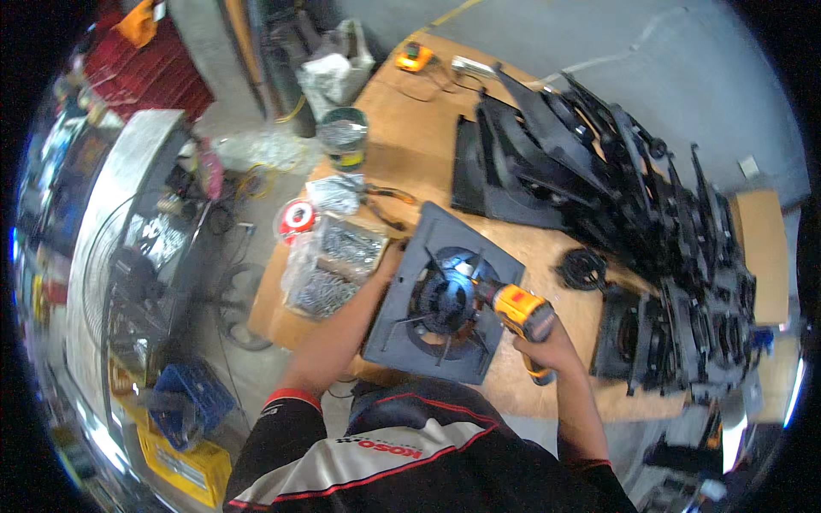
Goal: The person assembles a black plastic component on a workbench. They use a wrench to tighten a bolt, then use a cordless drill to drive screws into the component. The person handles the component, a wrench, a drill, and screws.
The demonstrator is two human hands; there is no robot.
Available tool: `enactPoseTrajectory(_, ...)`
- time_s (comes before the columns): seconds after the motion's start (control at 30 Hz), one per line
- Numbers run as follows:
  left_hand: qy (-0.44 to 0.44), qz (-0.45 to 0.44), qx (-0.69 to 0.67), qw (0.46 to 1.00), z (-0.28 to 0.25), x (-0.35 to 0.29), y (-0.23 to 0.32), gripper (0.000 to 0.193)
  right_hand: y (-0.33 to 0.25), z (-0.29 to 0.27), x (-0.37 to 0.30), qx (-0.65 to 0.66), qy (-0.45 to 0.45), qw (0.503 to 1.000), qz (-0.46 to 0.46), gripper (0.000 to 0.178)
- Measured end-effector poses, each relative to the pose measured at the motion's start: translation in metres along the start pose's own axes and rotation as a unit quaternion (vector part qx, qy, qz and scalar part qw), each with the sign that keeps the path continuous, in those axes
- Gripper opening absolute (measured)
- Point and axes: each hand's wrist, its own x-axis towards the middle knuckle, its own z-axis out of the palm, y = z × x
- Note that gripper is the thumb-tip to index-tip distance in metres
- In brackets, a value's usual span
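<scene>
A black square panel (404, 325) with a round opening lies tilted on the wooden table in front of me. A dark round part with thin spokes (445, 299) sits in its middle. My left hand (393, 259) is at the panel's far left edge, gripping it, with most of the fingers hidden behind the edge. My right hand (552, 349) is wrapped round the handle of a yellow and black cordless drill (522, 309). The drill points left, its front end over the round part, where a bright light spot shows; the bit's exact contact is blurred.
Boxes of loose screws (352, 242), a red and white tape roll (297, 217), pliers (391, 194) and a bucket (344, 137) stand left. Stacked black panels (547, 154) crowd the right, beside a black round part (583, 268). A yellow charger (414, 58) is at the table's far end.
</scene>
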Motion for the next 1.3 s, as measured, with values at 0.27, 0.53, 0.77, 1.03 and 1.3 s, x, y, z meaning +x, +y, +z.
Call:
enactPoseTrajectory(0.27,-0.263,-0.160,-0.152,0.939,0.037,0.002,0.025,0.043,0.000,0.021,0.022,0.076,-0.019,0.994,0.079,0.057)
enactPoseTrajectory(0.53,-0.222,-0.162,-0.216,0.937,0.031,-0.005,0.016,0.044,-0.008,0.025,0.043,0.087,-0.056,0.992,0.079,0.056)
enactPoseTrajectory(0.77,-0.188,-0.150,-0.263,0.934,0.033,-0.013,0.009,0.044,-0.002,0.014,0.050,0.160,-0.087,0.980,0.083,0.054)
enactPoseTrajectory(1.03,-0.162,-0.131,-0.302,0.930,0.043,-0.018,0.003,0.044,0.000,0.011,0.055,0.228,-0.088,0.965,0.092,0.056)
enactPoseTrajectory(1.3,-0.162,-0.126,-0.315,0.927,0.042,-0.019,0.006,0.045,0.007,0.007,0.059,0.166,-0.092,0.977,0.099,0.057)
